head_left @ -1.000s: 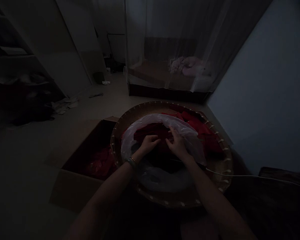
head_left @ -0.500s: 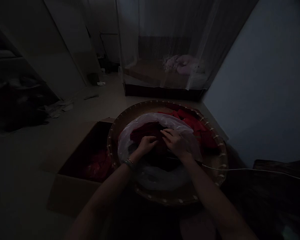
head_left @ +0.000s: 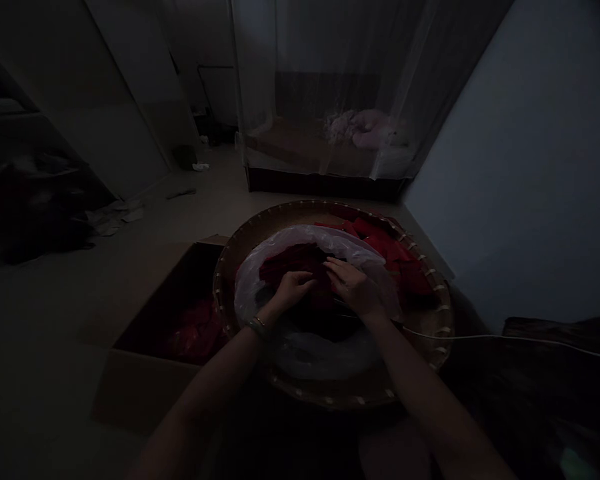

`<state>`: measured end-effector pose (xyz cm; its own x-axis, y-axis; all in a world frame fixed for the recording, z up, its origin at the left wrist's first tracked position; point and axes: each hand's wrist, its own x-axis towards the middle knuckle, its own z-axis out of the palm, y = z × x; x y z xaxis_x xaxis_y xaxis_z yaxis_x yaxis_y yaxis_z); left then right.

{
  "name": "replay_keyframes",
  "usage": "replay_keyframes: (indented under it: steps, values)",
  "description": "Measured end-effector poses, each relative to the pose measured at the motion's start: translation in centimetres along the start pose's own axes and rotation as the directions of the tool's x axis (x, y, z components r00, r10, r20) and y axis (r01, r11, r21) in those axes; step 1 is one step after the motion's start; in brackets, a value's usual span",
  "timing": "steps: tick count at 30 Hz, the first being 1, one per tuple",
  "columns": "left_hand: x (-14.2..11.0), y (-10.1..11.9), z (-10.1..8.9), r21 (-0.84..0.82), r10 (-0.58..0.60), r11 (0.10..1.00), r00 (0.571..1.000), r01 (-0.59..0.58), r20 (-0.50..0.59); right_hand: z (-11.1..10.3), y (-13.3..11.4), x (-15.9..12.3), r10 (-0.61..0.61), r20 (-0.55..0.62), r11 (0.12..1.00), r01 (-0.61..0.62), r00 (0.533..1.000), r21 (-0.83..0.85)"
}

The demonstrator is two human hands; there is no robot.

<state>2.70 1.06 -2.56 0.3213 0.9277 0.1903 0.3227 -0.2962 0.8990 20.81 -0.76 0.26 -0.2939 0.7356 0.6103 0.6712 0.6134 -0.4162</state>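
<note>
In dim light, a white translucent plastic bag (head_left: 260,260) lies spread open on a round woven bamboo tray (head_left: 433,333). Dark red folded pieces (head_left: 287,259), perhaps paper or cloth, sit inside the bag's mouth. My left hand (head_left: 294,288), a bracelet at its wrist, has its fingers pressed together at the near side of these pieces. Opposite it, my right hand (head_left: 350,283) has bent fingers and thumb closing on the dark red stuff between the hands. What exactly the fingertips grip is too dark to make out.
Bright red pieces (head_left: 390,250) lie at the tray's far right. A cardboard box (head_left: 145,373) holding red items stands to the left. A white cord (head_left: 470,337) crosses the tray's right rim. Behind are a netted bed (head_left: 320,180) and a pale wall (head_left: 530,167).
My right hand has shifted very slightly to the right, its fingers a little more drawn together. The left hand stays almost where it was. The whole view has moved a little.
</note>
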Motion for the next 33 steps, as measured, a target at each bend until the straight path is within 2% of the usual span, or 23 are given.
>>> replay_keyframes:
  steps: [4, 7, 10, 12, 14, 16, 19, 21, 24, 26, 29, 31, 33]
  values:
    - [-0.1, 0.2, 0.0, 0.006, 0.001, 1.000, 1.000, 0.000, -0.023, -0.2, -0.6, 0.0, 0.036, -0.022, 0.988, -0.038, 0.999, -0.148]
    - [-0.2, 0.2, 0.0, 0.068, 0.035, 0.997, 0.998, -0.031, -0.058, 0.0, -0.9, 0.0, 0.015, 0.016, 0.978, -0.011, 1.000, -0.209]
    - [-0.2, 0.0, 0.0, 0.098, 0.056, 0.994, 0.995, -0.047, -0.083, 0.3, -0.6, 0.2, 0.018, 0.013, 0.993, -0.016, 1.000, -0.121]
    - [-0.1, -0.2, -0.1, 0.108, 0.039, 0.994, 0.994, -0.027, -0.105, 0.4, -0.3, 0.3, 0.122, -0.037, 0.992, -0.123, 0.992, -0.025]
    - [0.0, -0.4, -0.1, 0.110, 0.020, 0.994, 0.992, -0.006, -0.121, 0.3, 0.0, 0.3, 0.287, -0.053, 0.955, -0.281, 0.956, 0.100]
    - [0.1, -0.6, -0.2, 0.100, 0.013, 0.995, 0.992, 0.000, -0.129, 0.3, 0.3, 0.3, 0.428, 0.034, 0.866, -0.421, 0.903, 0.269]
    - [0.3, -0.8, -0.2, 0.053, -0.011, 0.998, 0.991, 0.018, -0.133, 0.5, 0.7, 0.2, 0.509, 0.266, 0.667, -0.570, 0.819, 0.479]
    - [0.4, -0.8, -0.2, -0.014, -0.037, 0.999, 0.992, 0.036, -0.123, 0.8, 0.8, 0.1, 0.511, 0.397, 0.538, -0.644, 0.762, 0.543]
    - [0.3, -0.3, -0.3, -0.173, -0.082, 0.983, 0.994, 0.068, -0.076, 1.2, 0.8, -0.1, 0.417, 0.574, 0.374, -0.709, 0.704, 0.597]
    - [0.1, 0.3, -0.4, -0.288, -0.123, 0.952, 0.992, 0.107, -0.037, 1.3, 0.5, -0.2, 0.346, 0.641, 0.272, -0.727, 0.685, 0.630]
    - [-0.1, 1.3, -1.0, -0.421, -0.180, 0.890, 0.983, 0.177, 0.032, 1.0, -0.3, 0.0, 0.334, 0.650, 0.134, -0.717, 0.683, 0.684]
    - [-0.2, 1.7, -1.4, -0.460, -0.201, 0.866, 0.979, 0.197, 0.039, 0.9, -0.8, 0.0, 0.347, 0.632, 0.085, -0.694, 0.693, 0.715]
    - [-0.2, 1.9, -1.8, -0.439, -0.201, 0.879, 0.980, 0.184, 0.007, 0.7, -1.0, 0.1, 0.336, 0.622, 0.081, -0.679, 0.707, 0.729]
